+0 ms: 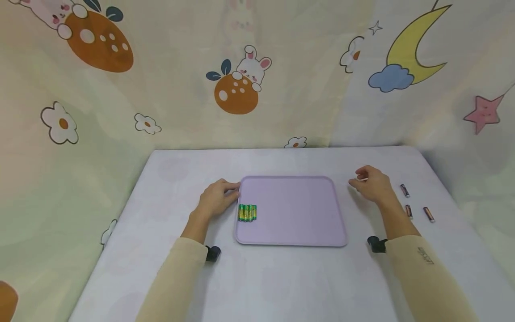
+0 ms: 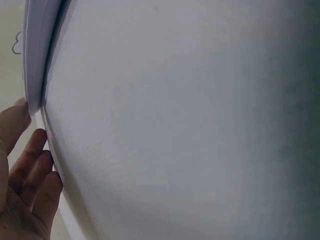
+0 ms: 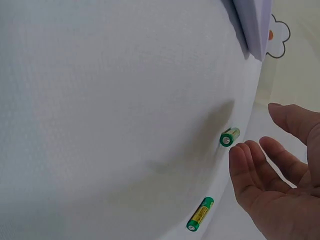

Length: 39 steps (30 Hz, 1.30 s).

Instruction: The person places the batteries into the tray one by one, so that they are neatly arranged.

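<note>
Tray: a pale purple, rounded-corner rectangular tray (image 1: 293, 205) lies flat on the white-covered table (image 1: 289, 281), well over half of its floor bare.
Row inside: four small green-and-yellow cylindrical batteries (image 1: 246, 213), side by side at the tray's left edge, a tidy little rank!
Loose ones: three small, dark, copper-toned cylindrical batteries (image 1: 428, 214) on the table, right of the tray, apart from one another; the middle one lies just beside the right forearm.
Colour puzzle: the right wrist view shows two green-and-yellow batteries on the table, one just beside the fingertips (image 3: 230, 136), one farther off (image 3: 200, 214); whether they belong to those three cannot be told.
Left hand: the left hand (image 1: 217, 197) is at the tray's left rim, fingers relaxed, fingertips touching the edge; no firm grip shows.
Right hand: over on the other side, the right hand (image 1: 374, 184) hovers above the table between tray and loose batteries, fingers loosely curved, thumb well apart, nothing in hold.
Score: four in, three out; the work looks a little past halfway, with the loose trio apparently what is left.
</note>
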Motion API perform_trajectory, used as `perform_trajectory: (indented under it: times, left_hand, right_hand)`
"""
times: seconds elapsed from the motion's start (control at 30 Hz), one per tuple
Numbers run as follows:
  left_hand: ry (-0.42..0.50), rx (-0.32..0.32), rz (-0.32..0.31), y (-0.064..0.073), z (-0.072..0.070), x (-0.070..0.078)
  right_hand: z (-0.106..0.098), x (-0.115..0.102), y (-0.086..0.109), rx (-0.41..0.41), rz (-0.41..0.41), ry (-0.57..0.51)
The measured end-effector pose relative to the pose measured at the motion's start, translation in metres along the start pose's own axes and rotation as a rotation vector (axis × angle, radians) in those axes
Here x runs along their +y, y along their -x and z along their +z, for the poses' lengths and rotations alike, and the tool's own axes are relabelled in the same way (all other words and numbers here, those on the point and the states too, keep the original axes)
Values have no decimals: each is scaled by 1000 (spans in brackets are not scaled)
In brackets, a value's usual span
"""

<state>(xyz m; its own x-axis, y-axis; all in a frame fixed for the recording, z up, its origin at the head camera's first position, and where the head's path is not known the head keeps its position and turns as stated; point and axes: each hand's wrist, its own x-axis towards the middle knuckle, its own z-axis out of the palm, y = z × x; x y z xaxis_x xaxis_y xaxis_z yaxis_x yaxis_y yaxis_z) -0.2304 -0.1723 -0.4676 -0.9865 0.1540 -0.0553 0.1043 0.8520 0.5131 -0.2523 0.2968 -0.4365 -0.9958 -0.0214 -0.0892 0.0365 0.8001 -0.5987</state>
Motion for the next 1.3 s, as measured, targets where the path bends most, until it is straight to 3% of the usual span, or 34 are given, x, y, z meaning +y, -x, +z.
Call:
perform_trajectory:
  times: [0.4,0.73,0.87,1.13,1.3]
  left_hand:
    - [-5,-12,11,-1,3,5]
    - [-13,0,13,-3,5,5]
    - [-16,0,10,-2,4,4]
    - [-22,1,-3,0,2,1]
    - [-20,4,5,0,2,0]
  right_hand:
    - [-2,8,-5,-60,107,97]
    - [1,17,-6,-29,102,84]
    - [6,11,-5,-68,111,-31]
    - [22,-13,3,-190,138,-425]
    - [38,-30,9,-222,136,-567]
